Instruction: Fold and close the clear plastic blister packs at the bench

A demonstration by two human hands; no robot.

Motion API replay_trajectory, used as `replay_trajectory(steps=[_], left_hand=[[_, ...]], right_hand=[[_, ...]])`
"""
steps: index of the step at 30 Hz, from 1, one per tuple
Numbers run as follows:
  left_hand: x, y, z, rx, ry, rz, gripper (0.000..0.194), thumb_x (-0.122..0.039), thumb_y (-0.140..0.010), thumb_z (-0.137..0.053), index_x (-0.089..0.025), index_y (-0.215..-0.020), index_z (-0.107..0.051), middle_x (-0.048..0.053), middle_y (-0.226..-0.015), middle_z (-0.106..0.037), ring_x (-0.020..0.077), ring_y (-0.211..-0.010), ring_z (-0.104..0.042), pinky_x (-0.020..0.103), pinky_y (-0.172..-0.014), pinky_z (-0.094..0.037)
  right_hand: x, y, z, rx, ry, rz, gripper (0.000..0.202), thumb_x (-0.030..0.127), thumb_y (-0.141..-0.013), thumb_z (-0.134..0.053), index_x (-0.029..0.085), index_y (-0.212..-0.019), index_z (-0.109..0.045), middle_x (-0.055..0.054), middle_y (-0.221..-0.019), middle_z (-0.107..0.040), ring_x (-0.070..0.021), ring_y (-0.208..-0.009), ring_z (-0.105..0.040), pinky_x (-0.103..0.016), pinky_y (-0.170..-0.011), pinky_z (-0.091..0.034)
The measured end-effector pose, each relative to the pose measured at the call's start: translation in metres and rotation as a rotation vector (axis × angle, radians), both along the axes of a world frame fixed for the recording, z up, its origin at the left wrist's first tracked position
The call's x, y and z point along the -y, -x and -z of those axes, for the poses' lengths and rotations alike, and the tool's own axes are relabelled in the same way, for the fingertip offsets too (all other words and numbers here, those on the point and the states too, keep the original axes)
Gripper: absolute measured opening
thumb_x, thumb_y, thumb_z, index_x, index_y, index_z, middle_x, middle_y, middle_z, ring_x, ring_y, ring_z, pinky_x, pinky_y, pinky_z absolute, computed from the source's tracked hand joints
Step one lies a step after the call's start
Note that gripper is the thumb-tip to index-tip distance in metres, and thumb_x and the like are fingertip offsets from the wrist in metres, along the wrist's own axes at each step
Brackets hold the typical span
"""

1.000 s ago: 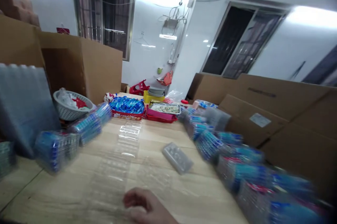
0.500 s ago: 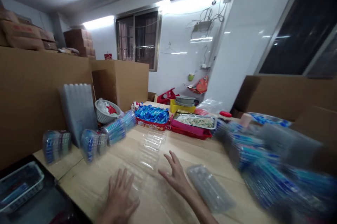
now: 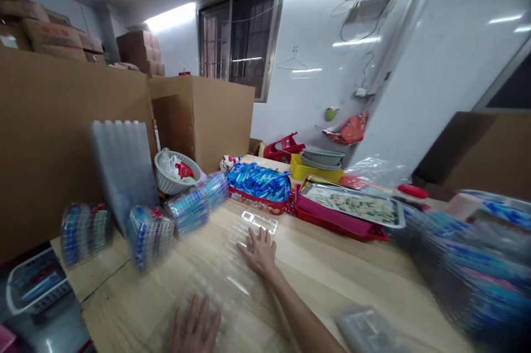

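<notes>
A long strip of clear plastic blister trays lies along the wooden table. My right hand rests flat on its far part, fingers spread. My left hand lies open on the near part at the bottom edge. A smaller clear tray sits just beyond my right hand. Neither hand grips anything.
Stacks of filled blue packs stand at left, with a white basket behind. A red tray of blue sachets and a pink tray sit at the back. More blue packs pile at right. Cardboard boxes wall both sides.
The view has swung left and closer. My right hand reached forward onto the far part of the clear strip; my left hand stayed near the bottom edge.
</notes>
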State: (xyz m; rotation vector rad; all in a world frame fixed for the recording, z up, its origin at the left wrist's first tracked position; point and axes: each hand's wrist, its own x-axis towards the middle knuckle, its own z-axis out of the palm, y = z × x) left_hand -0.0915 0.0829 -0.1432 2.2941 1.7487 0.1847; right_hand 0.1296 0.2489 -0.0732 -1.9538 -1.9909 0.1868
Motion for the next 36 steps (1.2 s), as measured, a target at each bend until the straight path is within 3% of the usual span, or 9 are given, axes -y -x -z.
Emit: replay_trajectory(steps=[6, 11, 14, 17, 19, 24, 27, 29, 36], left_hand=[[-0.002, 0.027, -0.041, -0.091, 0.027, -0.015, 0.074, -0.047, -0.072, -0.063, -0.03, -0.138, -0.033, 0.013, -0.148, -0.022, 0.0429, -0.137, -0.016, 0.071, -0.106, -0.013], [0.01, 0.024, -0.057, -0.13, -0.066, -0.026, 0.073, -0.054, -0.079, -0.051, -0.024, -0.142, -0.03, 0.012, -0.152, -0.016, 0.0367, -0.141, -0.01, 0.065, -0.11, -0.01], [0.011, 0.026, -0.058, -0.127, -0.172, -0.046, 0.074, -0.057, -0.077, -0.051, -0.021, -0.14, -0.037, 0.015, -0.152, -0.021, 0.0384, -0.141, -0.014, 0.066, -0.108, -0.013], [0.018, 0.013, -0.061, -0.095, -0.298, -0.022, 0.074, -0.055, -0.078, -0.052, -0.017, -0.14, -0.039, 0.019, -0.152, -0.023, 0.0408, -0.141, -0.014, 0.067, -0.106, -0.012], [0.03, -0.011, -0.059, -0.037, -0.365, 0.105, 0.074, -0.051, -0.079, -0.053, -0.018, -0.143, -0.033, 0.018, -0.153, -0.02, 0.0395, -0.141, -0.012, 0.065, -0.108, -0.013], [0.064, -0.102, -0.012, 0.114, -0.397, 0.661, 0.092, -0.056, -0.073, -0.062, -0.026, -0.147, -0.017, 0.019, -0.152, -0.021, 0.0465, -0.137, -0.019, 0.072, -0.103, -0.017], [0.072, -0.135, 0.009, 0.091, -0.271, 0.763, 0.082, -0.058, -0.076, -0.059, -0.028, -0.145, -0.026, 0.021, -0.149, -0.027, 0.049, -0.134, -0.025, 0.077, -0.098, -0.019], [0.072, -0.14, 0.003, 0.054, -0.175, 0.71, 0.083, -0.05, -0.075, -0.065, -0.027, -0.145, -0.026, 0.02, -0.151, -0.02, 0.049, -0.136, -0.017, 0.078, -0.1, -0.014], [0.037, -0.148, -0.061, 0.073, -0.064, 0.49, 0.07, -0.04, -0.083, -0.055, -0.027, -0.145, -0.025, 0.015, -0.155, -0.013, 0.0362, -0.142, -0.002, 0.066, -0.11, -0.003]], right_hand=[[-0.023, 0.045, -0.015, -0.058, -0.007, -0.059, 0.078, 0.067, -0.081, -0.051, 0.02, -0.141, -0.039, -0.021, -0.15, -0.022, -0.04, -0.138, -0.011, -0.059, -0.104, -0.015], [-0.009, 0.046, -0.033, -0.101, -0.011, -0.083, 0.079, 0.067, -0.086, -0.044, 0.019, -0.146, -0.026, -0.021, -0.152, -0.017, -0.0361, -0.14, -0.006, -0.06, -0.106, -0.01], [0.036, 0.017, -0.04, -0.102, 0.002, -0.108, 0.072, 0.063, -0.088, -0.044, 0.019, -0.143, -0.031, -0.019, -0.152, -0.02, -0.0312, -0.14, -0.011, -0.055, -0.107, -0.017], [0.112, -0.029, -0.04, -0.088, 0.012, -0.156, 0.055, 0.051, -0.088, -0.053, 0.02, -0.132, -0.046, -0.015, -0.147, -0.032, -0.0257, -0.138, -0.021, -0.045, -0.109, -0.023], [0.166, -0.068, -0.031, -0.089, -0.093, -0.161, 0.049, 0.049, -0.088, -0.052, 0.021, -0.128, -0.051, -0.013, -0.148, -0.031, -0.0272, -0.138, -0.022, -0.045, -0.109, -0.024], [0.255, -0.163, 0.009, 0.134, -0.307, 0.193, 0.045, 0.041, -0.081, -0.058, 0.017, -0.119, -0.054, -0.02, -0.139, -0.042, -0.0371, -0.131, -0.033, -0.058, -0.101, -0.03], [0.273, -0.19, 0.023, 0.186, -0.27, 0.228, 0.03, 0.037, -0.076, -0.061, 0.018, -0.1, -0.058, -0.02, -0.129, -0.052, -0.038, -0.124, -0.042, -0.059, -0.097, -0.034], [0.276, -0.194, 0.027, 0.18, -0.268, 0.173, 0.019, 0.033, -0.077, -0.059, 0.019, -0.091, -0.058, -0.018, -0.125, -0.056, -0.0355, -0.12, -0.047, -0.056, -0.095, -0.036], [0.276, -0.212, 0.051, 0.21, -0.522, 0.016, 0.011, 0.029, -0.085, -0.05, 0.022, -0.086, -0.059, -0.013, -0.12, -0.06, -0.0332, -0.114, -0.052, -0.051, -0.09, -0.039]])
